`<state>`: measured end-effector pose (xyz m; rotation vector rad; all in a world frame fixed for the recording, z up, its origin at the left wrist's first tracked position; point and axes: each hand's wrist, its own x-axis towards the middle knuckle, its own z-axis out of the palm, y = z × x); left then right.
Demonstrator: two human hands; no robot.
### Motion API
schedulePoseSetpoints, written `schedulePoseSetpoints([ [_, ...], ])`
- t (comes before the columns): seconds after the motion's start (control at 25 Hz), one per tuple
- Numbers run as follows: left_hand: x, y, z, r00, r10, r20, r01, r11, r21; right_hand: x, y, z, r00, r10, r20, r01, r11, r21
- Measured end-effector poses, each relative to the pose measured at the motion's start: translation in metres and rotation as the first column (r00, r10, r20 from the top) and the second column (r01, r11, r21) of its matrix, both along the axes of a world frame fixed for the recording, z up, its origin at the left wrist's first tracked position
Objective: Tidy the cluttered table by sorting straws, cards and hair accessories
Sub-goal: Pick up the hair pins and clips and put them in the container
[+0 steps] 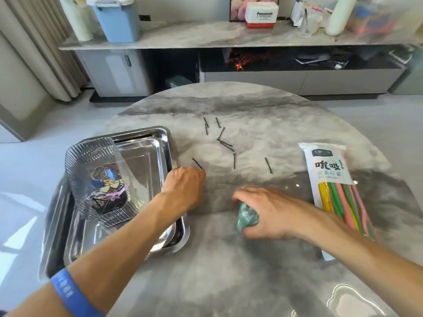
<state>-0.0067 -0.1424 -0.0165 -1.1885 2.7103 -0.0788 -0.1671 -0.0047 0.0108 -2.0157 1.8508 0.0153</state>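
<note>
Pinching a bobby pin [197, 163], left hand [185, 186]; right hand [272, 213] grips a teal object [246, 218].

A home living room: a marble worktop [229, 259], a low media console [229, 37] at 12 o'clock, curtains [34, 53] at 10 o'clock.

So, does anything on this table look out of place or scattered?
Yes: black bobby pins lie loose at odd angles across the table, outside the clear container in the steel tray holding other hair accessories.
</note>
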Motion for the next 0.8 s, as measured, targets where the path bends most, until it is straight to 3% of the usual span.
schedulePoseSetpoints([
  [0.08, -0.008, 0.001, -0.008, 0.984, 0.078, -0.160, -0.079, 0.997, 0.000, -0.012, -0.012, 0.007, 0.989, -0.141, 0.036, 0.145, 0.978, -0.148],
  [0.2, -0.025, 0.002, -0.021, 0.980, 0.112, -0.163, -0.105, 0.993, 0.054, -0.065, -0.036, 0.014, 0.905, -0.417, -0.085, 0.374, 0.873, -0.312],
  [0.28, -0.031, 0.001, -0.031, 0.971, 0.179, -0.160, -0.150, 0.972, 0.180, -0.097, -0.046, 0.005, 0.830, -0.539, -0.145, 0.498, 0.832, -0.246],
  [0.36, -0.034, 0.002, -0.041, 0.970, 0.149, -0.193, -0.096, 0.961, 0.260, -0.116, -0.050, -0.002, 0.792, -0.596, -0.130, 0.577, 0.801, -0.160],
  [0.44, -0.035, -0.001, -0.051, 0.965, 0.090, -0.245, -0.014, 0.955, 0.297, -0.120, -0.049, -0.001, 0.765, -0.629, -0.136, 0.601, 0.774, -0.200],
  [0.56, -0.047, -0.022, -0.055, 0.887, 0.179, -0.426, -0.021, 0.936, 0.350, -0.085, -0.056, -0.010, 0.824, -0.566, -0.018, 0.466, 0.696, -0.547],
  [0.6, -0.054, -0.033, -0.053, 0.856, 0.220, -0.468, -0.054, 0.938, 0.344, -0.061, -0.062, -0.019, 0.842, -0.538, 0.042, 0.464, 0.682, -0.565],
  [0.68, -0.068, -0.063, -0.050, 0.834, 0.253, -0.490, -0.104, 0.945, 0.311, -0.018, -0.081, -0.045, 0.786, -0.609, 0.111, 0.597, 0.699, -0.394],
  [0.8, -0.088, -0.107, -0.053, 0.848, 0.242, -0.471, -0.147, 0.962, 0.230, 0.002, -0.115, -0.069, 0.533, -0.833, 0.149, 0.846, 0.525, -0.091],
])
